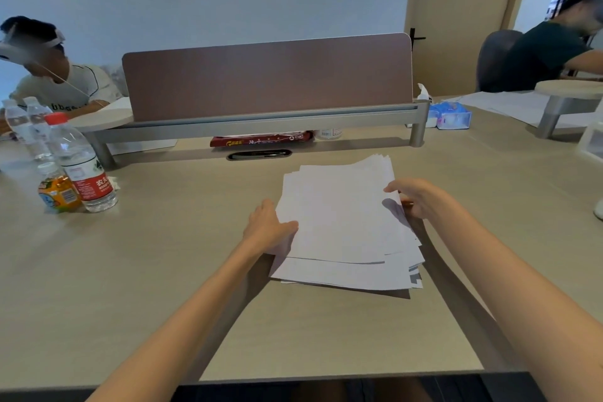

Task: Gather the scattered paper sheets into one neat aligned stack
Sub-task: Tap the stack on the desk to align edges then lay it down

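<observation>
A loose pile of white paper sheets [339,222] lies in the middle of the beige table [130,271]. The sheets are fanned and skewed, with edges sticking out at the near side and the far right corner. My left hand [269,228] grips the pile's left edge, thumb on top and fingers under the sheets. My right hand [416,197] holds the right edge, fingers curled over the top sheet near its far right part. Both forearms reach in from the near table edge.
Several plastic bottles [81,170] stand at the left. A brown desk divider [267,78] on a grey rail spans the back, with a red packet [261,139] under it. A tissue pack [452,116] sits at back right. Two people sit at the far corners.
</observation>
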{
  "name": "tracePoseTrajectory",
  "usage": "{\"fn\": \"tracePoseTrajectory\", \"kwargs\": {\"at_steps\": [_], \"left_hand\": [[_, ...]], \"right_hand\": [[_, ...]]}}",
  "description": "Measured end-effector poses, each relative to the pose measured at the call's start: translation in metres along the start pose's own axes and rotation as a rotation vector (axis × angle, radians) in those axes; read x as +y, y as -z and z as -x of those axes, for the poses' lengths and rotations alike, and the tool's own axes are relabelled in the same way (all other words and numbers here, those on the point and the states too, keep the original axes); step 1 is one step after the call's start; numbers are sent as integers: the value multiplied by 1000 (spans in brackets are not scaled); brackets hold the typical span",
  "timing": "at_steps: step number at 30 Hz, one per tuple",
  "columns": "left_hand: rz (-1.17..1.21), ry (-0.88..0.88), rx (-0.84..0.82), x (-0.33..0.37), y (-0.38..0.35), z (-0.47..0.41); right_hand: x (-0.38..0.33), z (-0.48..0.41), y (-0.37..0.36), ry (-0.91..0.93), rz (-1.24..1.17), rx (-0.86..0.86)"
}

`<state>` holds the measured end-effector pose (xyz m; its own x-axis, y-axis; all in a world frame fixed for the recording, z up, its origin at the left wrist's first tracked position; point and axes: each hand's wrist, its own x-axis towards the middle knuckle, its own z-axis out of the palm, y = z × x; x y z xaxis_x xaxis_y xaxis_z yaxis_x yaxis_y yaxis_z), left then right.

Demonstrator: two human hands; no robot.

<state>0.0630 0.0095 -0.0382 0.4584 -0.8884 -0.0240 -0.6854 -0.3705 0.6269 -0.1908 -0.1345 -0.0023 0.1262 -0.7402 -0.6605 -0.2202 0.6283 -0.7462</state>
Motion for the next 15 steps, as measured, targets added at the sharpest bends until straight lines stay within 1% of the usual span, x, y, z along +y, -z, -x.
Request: {"fn": "tracePoseTrajectory", "kwargs": {"at_steps": [3,6,8,12,15], "left_hand": [[-69,-79,-52,6,-10,2],[-146,-112,-42,8,-14,4],[-150,-116,-40,8,-14,4],[-151,-119,-40,9,-13,6],[-148,-117,-31,9,-13,6]], "right_hand": [[-6,-2,-2,-5,-4,22],[-11,0,-4,21,19,32],[-15,3,-7,67,9,51],[-16,-1,-12,234,115,86],[-12,-4,-11,264,117,91]]}}
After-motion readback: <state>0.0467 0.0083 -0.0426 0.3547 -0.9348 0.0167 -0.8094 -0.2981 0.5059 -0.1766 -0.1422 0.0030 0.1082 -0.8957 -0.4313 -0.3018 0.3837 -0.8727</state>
